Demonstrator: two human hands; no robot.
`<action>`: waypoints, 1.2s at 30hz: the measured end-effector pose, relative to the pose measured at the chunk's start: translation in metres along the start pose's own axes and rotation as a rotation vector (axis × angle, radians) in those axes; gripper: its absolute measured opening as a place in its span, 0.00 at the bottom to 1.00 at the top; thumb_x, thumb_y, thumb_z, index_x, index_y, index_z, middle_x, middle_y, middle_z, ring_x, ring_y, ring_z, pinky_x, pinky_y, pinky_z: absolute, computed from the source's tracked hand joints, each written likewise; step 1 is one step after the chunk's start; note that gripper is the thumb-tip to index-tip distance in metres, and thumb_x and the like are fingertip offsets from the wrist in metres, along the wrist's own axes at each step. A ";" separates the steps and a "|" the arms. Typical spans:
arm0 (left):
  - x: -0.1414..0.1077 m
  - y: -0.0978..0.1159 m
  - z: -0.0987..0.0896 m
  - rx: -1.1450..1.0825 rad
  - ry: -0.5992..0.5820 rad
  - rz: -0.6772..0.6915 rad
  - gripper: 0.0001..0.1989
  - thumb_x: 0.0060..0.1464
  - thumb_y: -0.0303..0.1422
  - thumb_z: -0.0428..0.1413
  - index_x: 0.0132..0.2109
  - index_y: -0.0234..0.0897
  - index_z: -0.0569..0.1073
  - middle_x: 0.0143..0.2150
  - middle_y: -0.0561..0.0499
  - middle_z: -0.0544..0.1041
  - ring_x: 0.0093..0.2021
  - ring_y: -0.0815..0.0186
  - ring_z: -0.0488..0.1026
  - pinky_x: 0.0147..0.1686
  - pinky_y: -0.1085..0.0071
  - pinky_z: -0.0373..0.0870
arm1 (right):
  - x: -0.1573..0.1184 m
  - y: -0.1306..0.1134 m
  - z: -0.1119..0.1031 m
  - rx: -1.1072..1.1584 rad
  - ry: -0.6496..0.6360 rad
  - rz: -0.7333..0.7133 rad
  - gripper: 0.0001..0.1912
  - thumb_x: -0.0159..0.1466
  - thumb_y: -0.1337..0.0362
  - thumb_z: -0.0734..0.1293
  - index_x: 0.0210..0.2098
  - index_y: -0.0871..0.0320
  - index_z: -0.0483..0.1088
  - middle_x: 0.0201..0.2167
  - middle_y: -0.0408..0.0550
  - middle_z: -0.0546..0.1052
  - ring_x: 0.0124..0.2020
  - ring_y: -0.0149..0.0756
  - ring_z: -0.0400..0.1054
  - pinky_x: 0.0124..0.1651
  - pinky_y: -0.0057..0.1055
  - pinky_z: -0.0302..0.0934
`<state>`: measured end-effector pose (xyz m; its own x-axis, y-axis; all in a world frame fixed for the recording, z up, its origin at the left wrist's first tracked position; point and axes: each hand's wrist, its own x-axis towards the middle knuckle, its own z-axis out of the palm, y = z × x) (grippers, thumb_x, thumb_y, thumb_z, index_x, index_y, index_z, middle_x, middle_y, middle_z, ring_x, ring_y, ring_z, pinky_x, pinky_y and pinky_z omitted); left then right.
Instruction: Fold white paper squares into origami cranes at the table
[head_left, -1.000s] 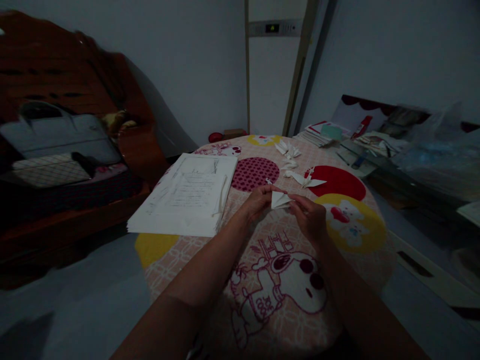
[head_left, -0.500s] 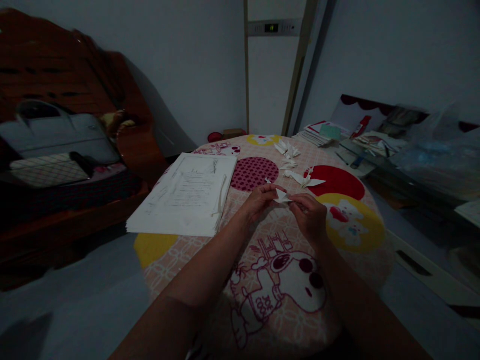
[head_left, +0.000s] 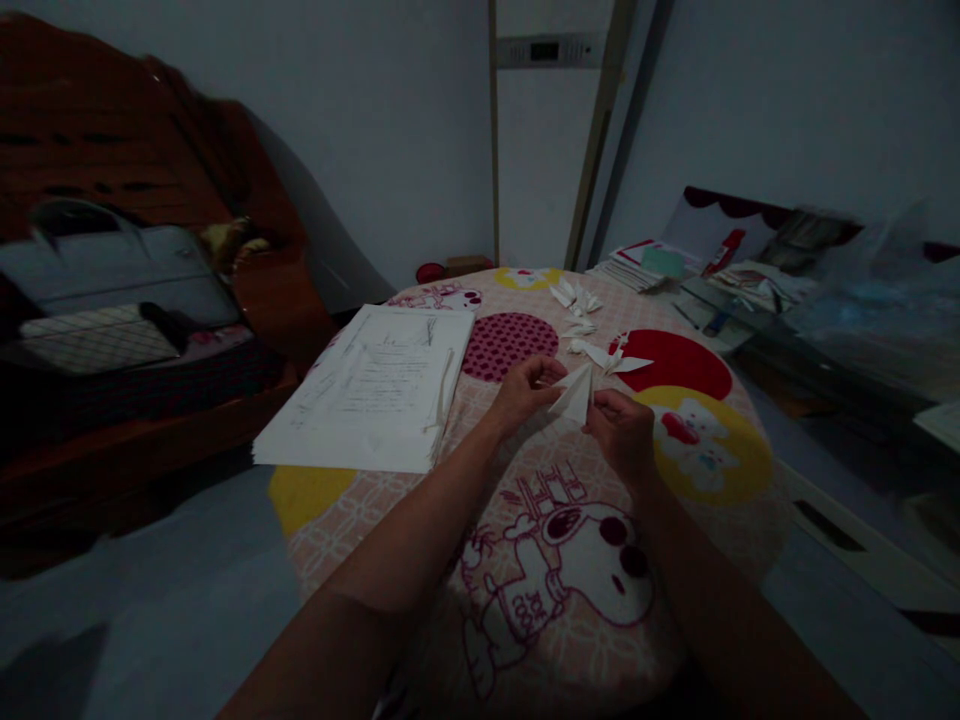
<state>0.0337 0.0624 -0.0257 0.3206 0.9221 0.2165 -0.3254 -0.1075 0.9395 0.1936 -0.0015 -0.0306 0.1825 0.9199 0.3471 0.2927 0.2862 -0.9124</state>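
A folded piece of white paper (head_left: 576, 396) is held up over the round table, its creased faces forming a pointed shape. My left hand (head_left: 526, 392) pinches its left edge between thumb and fingers. On the other side, my right hand (head_left: 619, 428) grips the right edge with curled fingers. Just beyond my hands lies a folded paper crane (head_left: 611, 358) with spread wings. Further back sit more folded white paper pieces (head_left: 574, 297), close together on the cloth.
A stack of printed paper sheets (head_left: 360, 390) covers the left part of the patterned tablecloth (head_left: 420, 530). Right of the table stands a glass-topped table (head_left: 780, 350) with papers and plastic bags. A wooden bench (head_left: 262, 290) holding bags is at the left.
The folded paper has turned and opened out, showing a larger, taller face than before. My right hand has shifted slightly down along its edge.
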 end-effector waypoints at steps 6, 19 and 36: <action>-0.004 0.003 0.002 0.011 -0.072 -0.030 0.19 0.40 0.42 0.68 0.31 0.32 0.73 0.25 0.55 0.71 0.24 0.74 0.64 0.26 0.77 0.58 | 0.000 -0.002 0.000 0.049 -0.040 0.033 0.04 0.55 0.65 0.67 0.24 0.55 0.72 0.17 0.39 0.71 0.18 0.30 0.66 0.21 0.26 0.60; -0.006 0.000 0.007 -0.097 -0.032 -0.182 0.21 0.38 0.41 0.69 0.36 0.34 0.73 0.24 0.56 0.73 0.21 0.75 0.65 0.24 0.78 0.58 | 0.003 -0.004 0.000 0.281 -0.104 0.231 0.14 0.58 0.57 0.68 0.20 0.57 0.67 0.11 0.39 0.69 0.11 0.25 0.59 0.15 0.23 0.53; -0.009 -0.001 0.015 -0.246 -0.103 -0.202 0.24 0.31 0.22 0.65 0.42 0.33 0.74 0.38 0.49 0.78 0.35 0.69 0.73 0.36 0.74 0.66 | 0.004 -0.006 0.002 0.311 0.073 0.311 0.13 0.55 0.57 0.68 0.19 0.56 0.67 0.10 0.41 0.69 0.09 0.27 0.59 0.12 0.24 0.52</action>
<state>0.0447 0.0485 -0.0250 0.4850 0.8717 0.0696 -0.4470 0.1787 0.8765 0.1911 0.0007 -0.0245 0.2861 0.9569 0.0498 -0.0810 0.0759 -0.9938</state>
